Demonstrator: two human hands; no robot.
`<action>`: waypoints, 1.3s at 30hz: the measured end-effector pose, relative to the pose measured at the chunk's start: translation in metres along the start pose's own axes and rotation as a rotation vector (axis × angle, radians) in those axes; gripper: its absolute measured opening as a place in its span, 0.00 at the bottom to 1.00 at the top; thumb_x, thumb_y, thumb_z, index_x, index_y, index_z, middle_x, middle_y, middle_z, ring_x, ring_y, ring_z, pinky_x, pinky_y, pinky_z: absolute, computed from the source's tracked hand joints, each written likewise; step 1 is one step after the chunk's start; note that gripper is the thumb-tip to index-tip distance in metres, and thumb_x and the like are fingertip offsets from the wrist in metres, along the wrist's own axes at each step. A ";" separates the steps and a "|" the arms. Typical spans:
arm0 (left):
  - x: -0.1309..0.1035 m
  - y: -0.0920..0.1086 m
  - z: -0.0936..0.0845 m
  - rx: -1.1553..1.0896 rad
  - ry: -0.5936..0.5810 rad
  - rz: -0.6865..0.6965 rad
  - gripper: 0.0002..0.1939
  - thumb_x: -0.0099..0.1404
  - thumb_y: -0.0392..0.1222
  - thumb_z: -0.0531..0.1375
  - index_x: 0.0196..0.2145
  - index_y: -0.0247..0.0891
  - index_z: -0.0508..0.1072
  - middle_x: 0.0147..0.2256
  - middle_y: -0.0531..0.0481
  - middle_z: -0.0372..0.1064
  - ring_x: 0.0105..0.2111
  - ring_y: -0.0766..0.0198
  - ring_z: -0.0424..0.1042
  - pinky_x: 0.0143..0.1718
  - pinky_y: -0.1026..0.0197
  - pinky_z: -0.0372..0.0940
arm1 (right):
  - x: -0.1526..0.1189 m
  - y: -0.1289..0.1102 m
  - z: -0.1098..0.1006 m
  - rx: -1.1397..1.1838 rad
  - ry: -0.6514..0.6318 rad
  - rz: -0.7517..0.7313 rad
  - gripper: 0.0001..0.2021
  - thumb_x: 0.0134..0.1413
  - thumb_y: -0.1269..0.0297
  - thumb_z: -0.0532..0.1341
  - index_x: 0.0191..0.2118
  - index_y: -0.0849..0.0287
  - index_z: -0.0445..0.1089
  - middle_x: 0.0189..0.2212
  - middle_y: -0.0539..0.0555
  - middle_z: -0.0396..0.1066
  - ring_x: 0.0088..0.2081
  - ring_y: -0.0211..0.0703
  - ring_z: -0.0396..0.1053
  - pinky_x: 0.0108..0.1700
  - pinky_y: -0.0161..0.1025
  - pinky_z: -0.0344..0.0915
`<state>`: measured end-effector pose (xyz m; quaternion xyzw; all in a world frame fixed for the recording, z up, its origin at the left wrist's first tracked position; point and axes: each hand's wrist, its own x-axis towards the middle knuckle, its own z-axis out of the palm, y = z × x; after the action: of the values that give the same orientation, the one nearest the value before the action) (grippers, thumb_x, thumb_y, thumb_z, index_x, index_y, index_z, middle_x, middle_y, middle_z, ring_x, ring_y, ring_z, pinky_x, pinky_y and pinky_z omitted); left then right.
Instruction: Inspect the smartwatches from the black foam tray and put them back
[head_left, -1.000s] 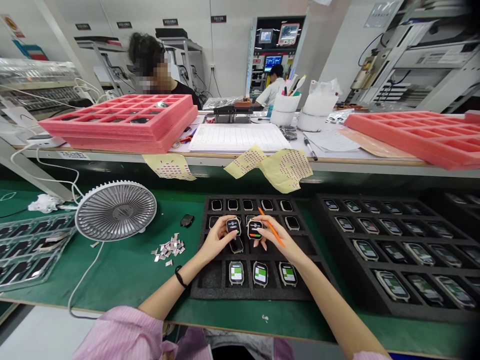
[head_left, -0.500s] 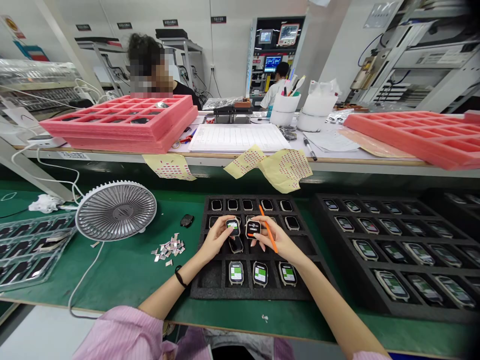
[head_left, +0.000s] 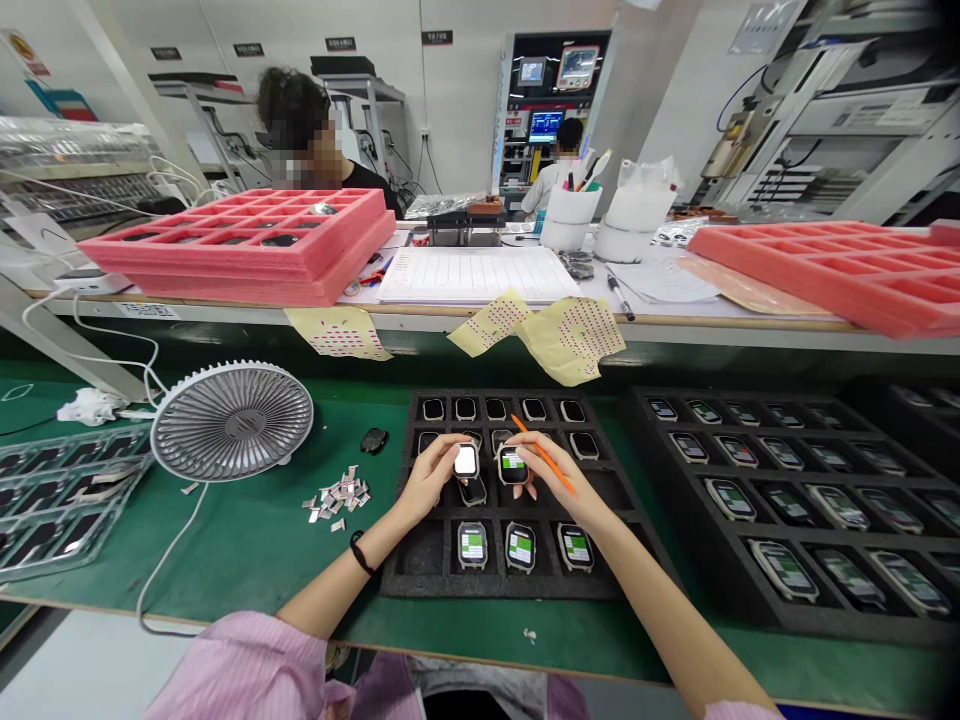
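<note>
Above a black foam tray (head_left: 420,588), my left hand (head_left: 429,482) is closed on a smartwatch (head_left: 466,460) whose screen glows plain white. My right hand (head_left: 559,480) grips a second smartwatch (head_left: 513,464) showing a green and white screen. An orange pen-like stick (head_left: 546,456) also lies in the right hand, slanting across its fingers. The two watches are held side by side, a little apart. Directly below them, a dark-screened watch (head_left: 472,492) sits in the tray. The front row holds watches with lit green screens (head_left: 520,547); those at the back are dark.
Right of the tray stands another black foam tray (head_left: 675,500) full of watches. To the left are a round fan (head_left: 232,420), a pile of small metallic pieces (head_left: 337,497) and a clear plastic tray (head_left: 67,500). Pink foam trays (head_left: 247,270) rest on the shelf; a person sits behind it.
The left watch's screen has turned from green and white to plain white. The right watch's has gone from dark with text to green and white. My right hand has shifted slightly, tilting the orange stick flatter.
</note>
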<state>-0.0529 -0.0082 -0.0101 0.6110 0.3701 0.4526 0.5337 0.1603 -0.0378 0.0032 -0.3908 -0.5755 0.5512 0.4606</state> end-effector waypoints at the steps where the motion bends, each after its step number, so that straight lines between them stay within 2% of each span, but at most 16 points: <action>1: 0.000 -0.001 0.000 0.007 -0.006 0.000 0.19 0.64 0.54 0.55 0.42 0.35 0.71 0.27 0.52 0.66 0.21 0.70 0.59 0.23 0.67 0.59 | 0.000 0.001 0.000 -0.001 0.001 0.001 0.13 0.61 0.55 0.56 0.45 0.57 0.65 0.31 0.50 0.67 0.24 0.36 0.71 0.21 0.32 0.61; 4: 0.000 -0.004 -0.001 0.007 -0.021 0.007 0.20 0.65 0.52 0.55 0.46 0.35 0.69 0.32 0.49 0.69 0.24 0.69 0.63 0.24 0.66 0.60 | 0.002 0.006 -0.002 0.004 -0.003 0.001 0.14 0.59 0.55 0.57 0.47 0.57 0.64 0.35 0.52 0.67 0.25 0.37 0.71 0.20 0.32 0.61; 6: 0.001 -0.006 0.000 -0.013 -0.039 0.010 0.21 0.64 0.51 0.57 0.50 0.36 0.67 0.38 0.46 0.69 0.29 0.67 0.67 0.28 0.65 0.63 | 0.003 0.009 -0.003 0.010 -0.022 0.007 0.16 0.58 0.56 0.58 0.49 0.56 0.63 0.37 0.54 0.67 0.27 0.38 0.72 0.20 0.32 0.62; 9: 0.001 -0.009 0.001 -0.034 -0.066 0.003 0.23 0.62 0.49 0.59 0.53 0.37 0.63 0.48 0.42 0.66 0.38 0.62 0.69 0.38 0.61 0.67 | 0.003 0.012 -0.003 -0.004 -0.048 0.030 0.19 0.56 0.57 0.61 0.51 0.55 0.60 0.35 0.53 0.68 0.28 0.40 0.72 0.21 0.32 0.62; 11: 0.000 -0.010 0.001 -0.032 -0.071 -0.006 0.25 0.61 0.48 0.61 0.53 0.38 0.62 0.50 0.41 0.65 0.41 0.60 0.70 0.41 0.60 0.67 | 0.002 0.013 -0.002 -0.023 -0.045 0.042 0.21 0.54 0.59 0.63 0.52 0.54 0.60 0.33 0.52 0.69 0.29 0.41 0.72 0.21 0.32 0.62; 14: 0.000 -0.010 0.002 -0.031 -0.065 -0.016 0.25 0.61 0.49 0.61 0.52 0.37 0.63 0.47 0.42 0.67 0.41 0.59 0.70 0.40 0.59 0.68 | 0.001 0.012 -0.001 -0.039 -0.030 0.053 0.21 0.53 0.59 0.64 0.51 0.54 0.60 0.34 0.52 0.69 0.30 0.41 0.72 0.21 0.33 0.62; 19: 0.000 -0.006 0.000 0.012 -0.018 -0.023 0.19 0.64 0.52 0.57 0.46 0.36 0.67 0.44 0.43 0.69 0.41 0.58 0.70 0.38 0.60 0.68 | 0.002 0.004 0.001 -0.009 0.002 0.034 0.15 0.56 0.55 0.60 0.46 0.55 0.64 0.38 0.53 0.67 0.25 0.36 0.72 0.21 0.33 0.62; 30: 0.000 -0.007 0.000 0.001 -0.033 -0.018 0.21 0.62 0.52 0.59 0.47 0.36 0.67 0.42 0.44 0.69 0.39 0.60 0.69 0.35 0.62 0.67 | 0.001 0.005 0.000 -0.026 0.019 0.045 0.16 0.54 0.56 0.63 0.46 0.56 0.63 0.33 0.49 0.68 0.24 0.35 0.70 0.21 0.32 0.62; 33: 0.001 -0.005 0.000 0.012 -0.019 -0.021 0.20 0.63 0.53 0.58 0.46 0.36 0.68 0.38 0.46 0.69 0.31 0.65 0.68 0.29 0.65 0.65 | 0.002 0.004 0.000 -0.019 0.020 0.031 0.16 0.55 0.54 0.62 0.45 0.56 0.64 0.34 0.50 0.68 0.23 0.36 0.71 0.20 0.32 0.62; 36: 0.001 -0.003 -0.001 0.023 0.001 -0.019 0.19 0.64 0.54 0.56 0.44 0.36 0.70 0.28 0.51 0.67 0.22 0.70 0.60 0.22 0.67 0.60 | 0.001 0.001 0.001 -0.021 0.025 0.008 0.14 0.58 0.53 0.58 0.45 0.57 0.65 0.31 0.50 0.67 0.24 0.36 0.71 0.20 0.32 0.61; 39: 0.001 -0.001 -0.001 0.046 0.006 -0.008 0.19 0.64 0.55 0.55 0.41 0.36 0.72 0.24 0.53 0.64 0.19 0.71 0.58 0.21 0.66 0.59 | 0.000 0.001 0.001 -0.027 0.032 0.008 0.14 0.60 0.53 0.56 0.44 0.58 0.65 0.27 0.49 0.66 0.23 0.37 0.70 0.19 0.32 0.61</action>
<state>-0.0534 -0.0068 -0.0106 0.6203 0.3844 0.4435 0.5204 0.1596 -0.0375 0.0026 -0.4082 -0.5737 0.5389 0.4624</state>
